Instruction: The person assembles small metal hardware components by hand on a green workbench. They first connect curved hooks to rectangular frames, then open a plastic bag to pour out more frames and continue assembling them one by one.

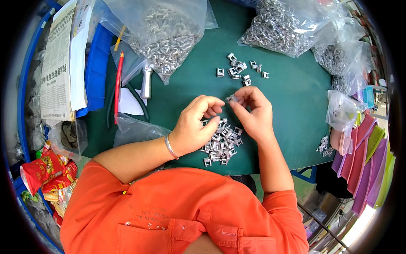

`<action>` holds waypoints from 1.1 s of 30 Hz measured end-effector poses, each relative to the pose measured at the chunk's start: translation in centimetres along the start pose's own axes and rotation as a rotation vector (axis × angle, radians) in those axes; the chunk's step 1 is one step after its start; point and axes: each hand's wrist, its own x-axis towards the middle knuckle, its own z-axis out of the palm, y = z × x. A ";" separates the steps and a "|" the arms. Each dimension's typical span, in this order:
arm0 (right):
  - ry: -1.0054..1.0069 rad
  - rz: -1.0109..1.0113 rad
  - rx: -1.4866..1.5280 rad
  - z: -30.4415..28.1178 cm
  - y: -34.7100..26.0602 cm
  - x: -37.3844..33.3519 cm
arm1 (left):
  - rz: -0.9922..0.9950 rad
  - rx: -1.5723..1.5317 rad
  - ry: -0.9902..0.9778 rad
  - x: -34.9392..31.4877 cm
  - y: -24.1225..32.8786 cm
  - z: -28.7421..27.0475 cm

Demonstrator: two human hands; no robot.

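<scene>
My right hand [256, 113] pinches a small silvery metal piece [231, 98] between thumb and fingers, above the green table. Facing it is my left hand [195, 123], its fingers curled and the thumb apart from them, with nothing visible between. A metal bracelet circles that wrist. Beneath and between both hands lies a pile of small metal clasp-like pieces [222, 144], partly covered by the left hand. Farther out, beyond the right hand, a looser group of similar pieces [236, 70] is spread on the table.
Clear plastic bags of metal parts stand at the far left [169, 40] and far right [279, 31]. Pliers [136, 101], a red pen [119, 84] and a metal-handled tool [146, 82] lie left, beside a blue bin [96, 70]. Coloured strips [363, 156] hang at right.
</scene>
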 end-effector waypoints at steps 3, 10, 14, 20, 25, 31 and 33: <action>-0.050 -0.036 0.285 0.1 -0.4 -1.0 | -0.121 -0.220 0.000 -0.3 -0.3 0.3; -0.008 -0.426 -0.003 0.4 -1.4 -2.3 | -0.274 -0.445 -0.076 -0.5 -0.2 -0.1; 0.019 -0.399 0.083 0.9 -1.1 -2.8 | -0.137 -0.416 -0.052 -0.4 -1.0 0.2; 0.008 -0.156 0.261 0.5 -0.5 -3.4 | -0.127 -0.490 0.015 -0.4 -0.2 0.4; -0.013 0.041 0.460 0.4 -1.5 -4.1 | 0.019 -0.356 -0.009 -0.3 -0.4 0.3; -0.273 -0.239 -0.009 -1.3 -2.3 -2.7 | 0.220 -0.015 -0.125 0.2 -0.4 -0.7; -0.289 -0.268 -0.150 -2.5 -2.1 -1.7 | 0.161 0.007 -0.173 0.1 -0.3 -0.5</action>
